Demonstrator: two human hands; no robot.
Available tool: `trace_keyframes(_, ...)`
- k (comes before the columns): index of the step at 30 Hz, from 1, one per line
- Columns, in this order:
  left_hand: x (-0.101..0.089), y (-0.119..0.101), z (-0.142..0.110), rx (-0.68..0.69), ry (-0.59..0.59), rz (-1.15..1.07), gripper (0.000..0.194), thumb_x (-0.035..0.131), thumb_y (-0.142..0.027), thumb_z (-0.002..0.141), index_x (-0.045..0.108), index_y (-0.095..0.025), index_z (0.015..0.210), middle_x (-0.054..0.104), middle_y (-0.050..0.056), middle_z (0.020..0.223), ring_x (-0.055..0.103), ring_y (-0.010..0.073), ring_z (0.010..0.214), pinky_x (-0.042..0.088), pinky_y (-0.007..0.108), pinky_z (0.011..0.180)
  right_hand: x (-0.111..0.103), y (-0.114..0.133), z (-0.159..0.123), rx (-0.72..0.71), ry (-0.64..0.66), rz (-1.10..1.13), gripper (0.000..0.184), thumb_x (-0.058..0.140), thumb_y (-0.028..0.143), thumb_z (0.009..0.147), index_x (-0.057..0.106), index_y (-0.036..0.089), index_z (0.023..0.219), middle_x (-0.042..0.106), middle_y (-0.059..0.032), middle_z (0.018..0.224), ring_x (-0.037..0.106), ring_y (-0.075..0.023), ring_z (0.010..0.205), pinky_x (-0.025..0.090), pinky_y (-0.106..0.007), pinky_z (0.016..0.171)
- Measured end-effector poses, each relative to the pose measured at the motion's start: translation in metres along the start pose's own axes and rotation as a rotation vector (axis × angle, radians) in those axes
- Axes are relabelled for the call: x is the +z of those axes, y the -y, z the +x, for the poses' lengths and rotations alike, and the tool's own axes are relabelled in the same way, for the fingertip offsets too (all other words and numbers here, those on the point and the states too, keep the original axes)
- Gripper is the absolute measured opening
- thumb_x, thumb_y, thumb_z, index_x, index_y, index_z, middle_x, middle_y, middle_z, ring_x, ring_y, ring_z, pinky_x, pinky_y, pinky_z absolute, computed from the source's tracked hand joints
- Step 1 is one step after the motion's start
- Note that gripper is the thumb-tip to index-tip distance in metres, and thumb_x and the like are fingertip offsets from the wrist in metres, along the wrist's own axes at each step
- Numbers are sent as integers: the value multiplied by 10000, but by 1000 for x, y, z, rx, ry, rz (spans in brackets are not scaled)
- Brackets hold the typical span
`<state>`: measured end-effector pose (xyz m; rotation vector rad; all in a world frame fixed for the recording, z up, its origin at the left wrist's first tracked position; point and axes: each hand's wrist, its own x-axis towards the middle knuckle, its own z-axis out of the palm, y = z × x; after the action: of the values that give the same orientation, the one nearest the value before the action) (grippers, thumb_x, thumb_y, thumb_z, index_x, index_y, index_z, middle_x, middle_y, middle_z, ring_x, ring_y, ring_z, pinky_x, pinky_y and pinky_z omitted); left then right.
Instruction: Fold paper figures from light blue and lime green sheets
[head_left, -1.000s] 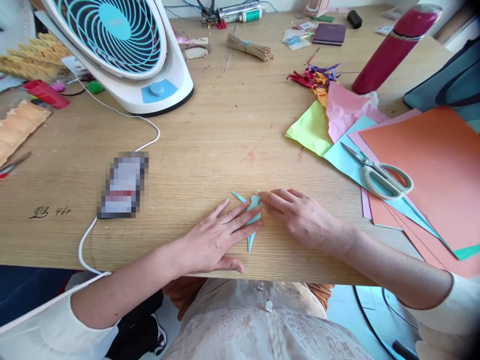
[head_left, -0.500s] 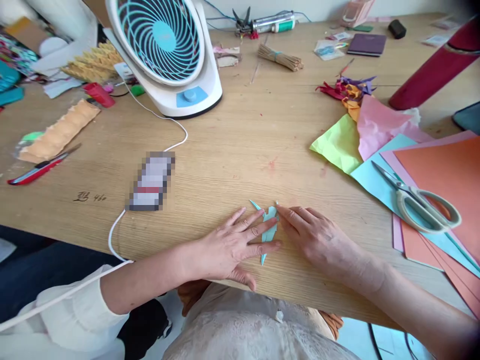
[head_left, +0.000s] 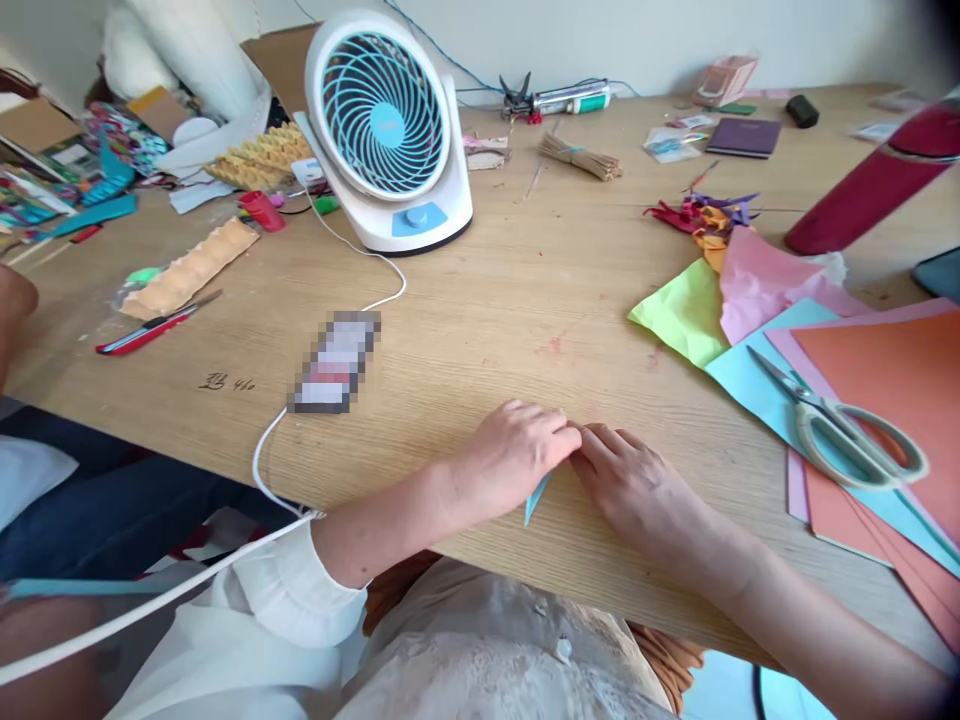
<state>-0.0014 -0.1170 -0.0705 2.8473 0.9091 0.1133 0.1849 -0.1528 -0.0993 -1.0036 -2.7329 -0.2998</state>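
A small piece of folded light-blue paper lies on the table near its front edge, and only its pointed lower end shows. Over its upper part my left hand is curled closed, thumb and fingers pinching the paper. My right hand comes in from the right with fingers bent and pressed together. Its fingertips meet those of my left hand at the paper's hidden upper edge.
Scissors rest on coloured paper sheets at right, near crumpled green paper and a red bottle. A phone with a white cable, a fan and a utility knife are leftward. Another person sits far left.
My left hand has gone from spread flat over the folded paper to curled and pinching it. My right fingertips now meet the left ones. The view has shifted left and up.
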Motion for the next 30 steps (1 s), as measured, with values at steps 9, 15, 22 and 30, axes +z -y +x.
trace_keyframes(9, -11, 24, 20, -273, 119, -148, 203, 730, -312, 816, 592, -174, 873, 607, 42, 954, 584, 219, 921, 434, 324, 780, -1, -2, -7, 128, 124, 168, 322, 397, 121, 966, 641, 44, 1160, 622, -199, 1167, 577, -273, 961, 547, -411, 760)
trace_keyframes(15, -14, 20, 33, -302, 231, -158, 177, 719, -275, 778, 564, -190, 796, 647, 22, 873, 584, 233, 891, 374, 358, 788, 2, -2, -7, 249, 30, 316, 309, 409, 109, 971, 622, 109, 1195, 630, -149, 1185, 577, -244, 947, 546, -401, 798)
trace_keyframes(22, -14, 39, 42, -293, 235, -458, 332, 739, -228, 718, 502, -230, 950, 643, -66, 780, 613, 163, 763, 363, 326, 795, -1, -9, -9, 426, -67, 665, 303, 452, 75, 932, 579, 185, 1184, 637, -109, 1172, 599, -223, 1053, 515, -402, 910)
trace_keyframes(30, -26, 47, 74, -229, 239, -857, 431, 774, -242, 670, 526, -204, 1021, 661, -37, 776, 615, 156, 755, 426, 251, 663, 7, -27, -5, 840, -247, 1315, 233, 570, 401, 927, 614, 174, 956, 662, -28, 848, 610, -150, 765, 487, -263, 679)
